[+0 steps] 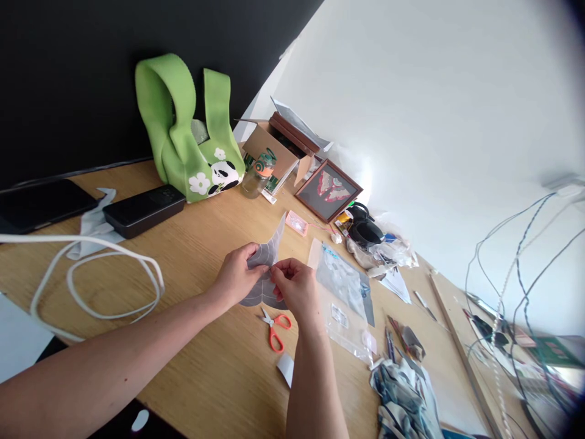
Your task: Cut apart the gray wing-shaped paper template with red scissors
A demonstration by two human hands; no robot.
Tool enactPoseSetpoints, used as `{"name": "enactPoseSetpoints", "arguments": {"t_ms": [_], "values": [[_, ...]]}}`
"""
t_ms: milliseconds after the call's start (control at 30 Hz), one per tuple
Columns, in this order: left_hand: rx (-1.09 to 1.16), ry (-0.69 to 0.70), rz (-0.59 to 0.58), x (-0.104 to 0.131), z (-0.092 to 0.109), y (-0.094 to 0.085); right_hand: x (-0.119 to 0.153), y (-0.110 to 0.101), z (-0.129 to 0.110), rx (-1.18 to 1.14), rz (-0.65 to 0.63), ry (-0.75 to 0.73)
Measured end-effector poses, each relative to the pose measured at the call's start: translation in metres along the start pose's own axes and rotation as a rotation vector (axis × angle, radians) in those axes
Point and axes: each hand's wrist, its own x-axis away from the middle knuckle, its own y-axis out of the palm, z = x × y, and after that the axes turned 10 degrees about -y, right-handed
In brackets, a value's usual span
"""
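Note:
A thin grey sheet with white curved lines (262, 292) is held above the wooden table. My left hand (241, 271) grips its left side, thumb on the near face. My right hand (295, 283) is pinched at the sheet's right side, close to the left thumb; whether something small sits between those fingertips I cannot make out. Below the hands lie scissors with orange handles (276, 332), their blades slightly apart. A small white piece of paper (286, 369) rests beside my right forearm.
A green panda bag (196, 152), a black power bank (144, 210) and a white cable (114, 244) are on the left. Behind stand a glass jar (256, 180), a cardboard box (274, 149) and a framed butterfly (329, 190). Plastic bags (342, 292) and bunched cloth (404, 396) lie right.

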Motion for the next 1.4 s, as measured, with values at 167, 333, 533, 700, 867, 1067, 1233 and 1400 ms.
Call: {"name": "enactPoseSetpoints", "arguments": {"t_ms": [167, 333, 533, 700, 867, 1067, 1233, 1400], "values": [[0.018, -0.007, -0.030, -0.0004, -0.0013, 0.0009, 0.0004, -0.0030, 0.0021, 0.004, -0.023, -0.022], [0.028, -0.014, -0.046, -0.0011, -0.0015, 0.0009, 0.0008, -0.0043, 0.0029, 0.012, -0.052, -0.041], [0.031, -0.014, -0.029, -0.0012, -0.0011, 0.0008, 0.0003, -0.0034, 0.0034, 0.026, -0.044, -0.063], [0.021, 0.002, 0.000, -0.0003, 0.0007, 0.0010, 0.0013, -0.0032, 0.0016, 0.030, -0.045, -0.063], [0.016, -0.003, 0.010, -0.0002, 0.0007, 0.0013, 0.0027, -0.0034, -0.0002, 0.029, -0.056, -0.050], [-0.002, 0.000, 0.008, -0.0016, -0.0032, 0.0015, 0.0030, -0.0036, -0.0041, 0.022, -0.061, -0.023], [-0.010, 0.002, 0.001, -0.0029, -0.0055, 0.0012, 0.0023, -0.0046, -0.0019, -0.012, -0.072, -0.009], [0.047, -0.053, -0.024, -0.0042, -0.0044, 0.0011, -0.0012, -0.0059, 0.0037, -0.054, -0.088, -0.001]]}}
